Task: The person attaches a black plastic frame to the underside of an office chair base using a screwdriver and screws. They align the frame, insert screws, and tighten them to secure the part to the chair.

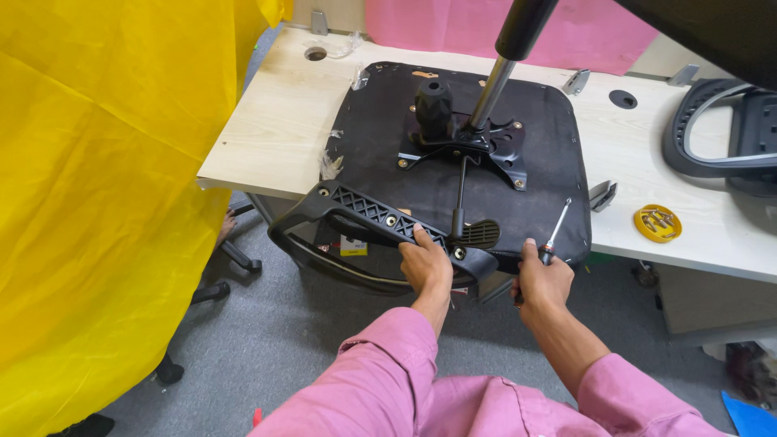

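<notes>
Left hand (426,267) is resting on the black armrest bracket (388,220), fingers (419,236) curled together and pressing down on its ribbed plate near the end by the seat edge. The bracket is lying across the front-left corner of the upturned black seat base (541,154), its curved arm loop hanging off the counter (275,129) edge toward the floor.

Right hand (542,279) is closing around the handle of a screwdriver (554,235), fingers wrapped tight with the thumb on top. The shaft is angling up and away over the seat's front-right area; the tip seems to be sitting on the fabric, though the view is too small to be sure.

The seat base is lying upside down on the pale wood counter, with the black metal tilt mechanism (465,146) bolted at its centre, a gas cylinder (506,65) rising from it, and a lever paddle (479,233) reaching toward the hands.

A small round yellow tray (657,223) holding screws is sitting on the counter to the right of the seat. A small yellow-and-white label (353,246) is showing beneath the bracket, below the counter edge. Yellow sheeting (97,178) is filling the left side; pink sheeting (453,24) is hanging behind the counter.
</notes>
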